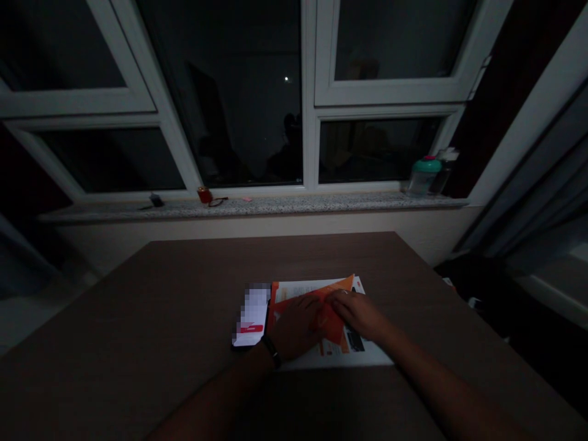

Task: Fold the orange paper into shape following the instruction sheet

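A folded piece of orange paper (335,332) lies at a slant on top of a white printed leaflet (374,356) on the table. My left hand (294,324), with a dark band at the wrist, rests flat across the orange paper with its fingers stretched out. My right hand (358,307) is closed on the paper's upper right part, fingers bent and a ring showing. Both hands nearly meet over the fold. Just left of the leaflet is a phone (253,313) with a lit screen, partly blurred out. The fingertips are dim and partly hidden.
The brown table (184,294) reaches toward a wall below a dark window. On the stone sill (285,204) stand a small red container (204,195), a small dark object (156,200) and a green-lidded bottle (423,176) beside another bottle. A grey curtain (528,177) hangs at right.
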The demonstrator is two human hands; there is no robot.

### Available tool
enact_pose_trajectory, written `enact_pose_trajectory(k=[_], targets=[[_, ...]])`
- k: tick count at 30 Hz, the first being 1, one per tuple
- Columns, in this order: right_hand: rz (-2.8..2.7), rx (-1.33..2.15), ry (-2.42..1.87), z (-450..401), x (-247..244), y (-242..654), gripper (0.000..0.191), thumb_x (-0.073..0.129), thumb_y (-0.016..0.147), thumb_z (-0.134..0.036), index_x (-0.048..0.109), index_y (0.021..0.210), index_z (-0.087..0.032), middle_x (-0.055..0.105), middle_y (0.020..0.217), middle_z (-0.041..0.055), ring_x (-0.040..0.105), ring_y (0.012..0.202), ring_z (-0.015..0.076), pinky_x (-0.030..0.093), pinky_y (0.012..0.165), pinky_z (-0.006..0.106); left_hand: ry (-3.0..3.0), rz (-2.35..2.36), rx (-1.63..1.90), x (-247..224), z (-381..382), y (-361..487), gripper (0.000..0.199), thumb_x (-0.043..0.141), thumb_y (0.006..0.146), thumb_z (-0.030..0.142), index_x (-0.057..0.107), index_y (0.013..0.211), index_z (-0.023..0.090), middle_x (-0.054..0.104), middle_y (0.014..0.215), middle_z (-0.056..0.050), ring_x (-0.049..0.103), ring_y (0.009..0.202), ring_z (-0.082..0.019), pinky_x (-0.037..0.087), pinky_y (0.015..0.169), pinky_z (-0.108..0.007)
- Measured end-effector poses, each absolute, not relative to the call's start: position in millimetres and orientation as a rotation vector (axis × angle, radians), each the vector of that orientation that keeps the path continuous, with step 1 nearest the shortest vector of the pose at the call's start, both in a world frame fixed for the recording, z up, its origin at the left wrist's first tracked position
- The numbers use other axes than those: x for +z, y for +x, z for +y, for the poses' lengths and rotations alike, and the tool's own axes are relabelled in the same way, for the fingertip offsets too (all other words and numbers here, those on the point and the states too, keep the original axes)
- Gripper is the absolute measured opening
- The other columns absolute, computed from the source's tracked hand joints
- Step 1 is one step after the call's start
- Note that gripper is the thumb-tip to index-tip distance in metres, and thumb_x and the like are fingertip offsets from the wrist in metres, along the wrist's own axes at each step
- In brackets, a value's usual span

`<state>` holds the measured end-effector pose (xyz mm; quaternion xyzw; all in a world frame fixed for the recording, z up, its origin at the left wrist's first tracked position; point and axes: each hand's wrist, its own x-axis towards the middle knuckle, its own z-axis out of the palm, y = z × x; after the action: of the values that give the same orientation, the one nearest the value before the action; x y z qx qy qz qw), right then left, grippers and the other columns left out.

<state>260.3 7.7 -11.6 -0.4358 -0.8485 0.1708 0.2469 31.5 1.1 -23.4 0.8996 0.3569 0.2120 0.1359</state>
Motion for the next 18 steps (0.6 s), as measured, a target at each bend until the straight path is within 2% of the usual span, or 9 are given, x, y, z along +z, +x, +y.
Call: enact_pose_trajectory(k=[7, 11, 18], targets=[[-2.224, 0.484, -1.083, 4.5, -7.1, 262.7, 0.020, 0.046, 0.098, -0.025, 0.064, 0.105, -0.021, 0.067, 0.102, 0.0067, 0.062, 0.096, 0.0202, 0.048, 0.086, 0.034, 2.556, 0.986, 0.694, -22.0, 2.5, 32.6, 0.041, 0.064, 0.088, 0.029, 0.051, 0.127, 0.025, 0.055, 0.134, -0.008, 0.050, 0.124, -0.028, 0.037, 0.108, -0.048], [-2.255, 0.473, -0.981, 3.5, -7.0, 262.2, 0.019, 0.053, 0.095, -0.028, 0.061, 0.111, -0.022, 0.065, 0.102, 0.0073, 0.060, 0.097, 0.0211, 0.048, 0.086, 0.035, 2.501, 0.998, 0.732, -19.2, 1.9, 33.3, 0.039, 0.059, 0.092, 0.029, 0.049, 0.129, 0.026, 0.059, 0.129, -0.006, 0.053, 0.120, -0.026, 0.039, 0.106, -0.046], [-2.292, 0.440, -0.798, 0.5, -0.5, 262.5, 0.051, 0.069, 0.085, -0.030, 0.049, 0.132, -0.025, 0.060, 0.120, 0.0097, 0.054, 0.111, 0.0258, 0.044, 0.096, 0.042, 2.486, 1.065, 0.737, -15.2, 0.3, 33.7, 0.037, 0.054, 0.097, 0.031, 0.050, 0.133, 0.026, 0.060, 0.125, -0.006, 0.055, 0.112, -0.024, 0.041, 0.100, -0.042]])
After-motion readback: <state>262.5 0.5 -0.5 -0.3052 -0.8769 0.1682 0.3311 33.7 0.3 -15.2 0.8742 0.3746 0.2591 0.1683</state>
